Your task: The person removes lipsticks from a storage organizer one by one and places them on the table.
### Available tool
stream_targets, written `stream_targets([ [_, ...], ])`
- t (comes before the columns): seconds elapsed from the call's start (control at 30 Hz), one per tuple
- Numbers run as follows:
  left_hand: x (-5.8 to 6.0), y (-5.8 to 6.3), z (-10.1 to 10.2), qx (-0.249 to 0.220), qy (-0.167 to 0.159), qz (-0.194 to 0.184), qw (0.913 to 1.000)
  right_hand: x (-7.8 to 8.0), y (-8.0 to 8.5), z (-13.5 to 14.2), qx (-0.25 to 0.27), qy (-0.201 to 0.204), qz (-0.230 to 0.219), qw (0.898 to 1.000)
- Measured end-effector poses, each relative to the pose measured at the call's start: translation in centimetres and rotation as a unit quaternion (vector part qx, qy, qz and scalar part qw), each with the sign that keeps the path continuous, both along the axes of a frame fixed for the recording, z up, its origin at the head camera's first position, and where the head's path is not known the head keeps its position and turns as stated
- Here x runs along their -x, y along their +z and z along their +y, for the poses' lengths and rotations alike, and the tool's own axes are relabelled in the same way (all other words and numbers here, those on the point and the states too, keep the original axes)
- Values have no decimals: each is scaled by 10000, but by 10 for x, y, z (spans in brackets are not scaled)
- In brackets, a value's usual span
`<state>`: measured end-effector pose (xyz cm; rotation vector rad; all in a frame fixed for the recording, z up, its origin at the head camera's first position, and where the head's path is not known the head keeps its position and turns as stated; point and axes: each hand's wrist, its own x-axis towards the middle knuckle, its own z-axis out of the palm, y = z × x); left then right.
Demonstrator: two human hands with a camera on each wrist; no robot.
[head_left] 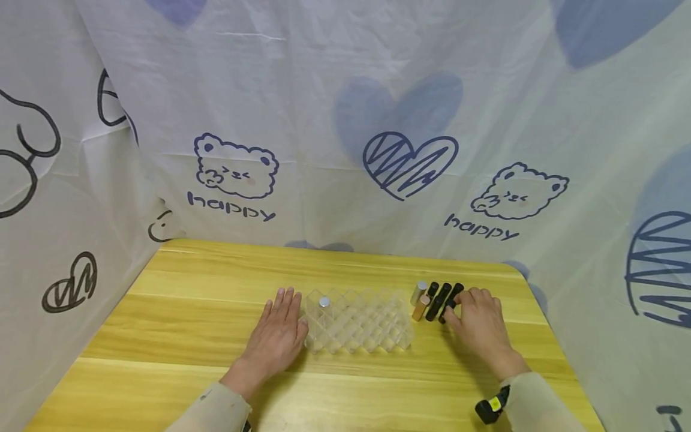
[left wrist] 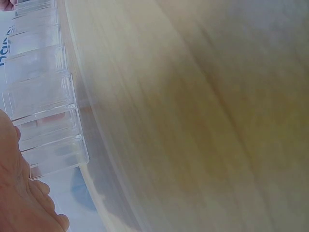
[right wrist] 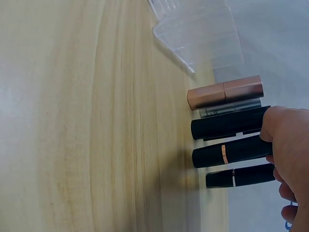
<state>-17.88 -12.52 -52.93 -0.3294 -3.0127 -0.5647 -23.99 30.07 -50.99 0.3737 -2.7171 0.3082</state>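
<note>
A clear plastic lipstick organizer (head_left: 358, 324) with diamond-shaped slots lies in the middle of the table. One silver-topped lipstick (head_left: 324, 302) stands in a slot at its back left. My left hand (head_left: 276, 333) rests with fingers extended along the organizer's left end, thumb at its edge. To the right, several lipsticks stand in a close group: a copper one (right wrist: 225, 92), a silver one (head_left: 418, 291) and several black ones. My right hand (head_left: 483, 324) pinches a black lipstick with a rose-gold band (right wrist: 231, 151) between thumb and fingers; its upper end is hidden by the hand.
A slimmer black lipstick with a silver band (right wrist: 244, 176) is beside the pinched one, under the right fingers. The wooden table (head_left: 189, 330) backs onto a white curtain (head_left: 318, 198) printed with bears and hearts, which also hangs at both sides.
</note>
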Motion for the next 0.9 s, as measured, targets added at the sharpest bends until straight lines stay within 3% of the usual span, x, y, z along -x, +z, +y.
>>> stream_targets([
  [0.57,-1,1,1,-9,-1,-16,10000,5,2,0,-30,-223,-342,9992],
  [0.9,-1,0,1,4,5,53,10000,6,1,0,-17,-247,-279,9993],
])
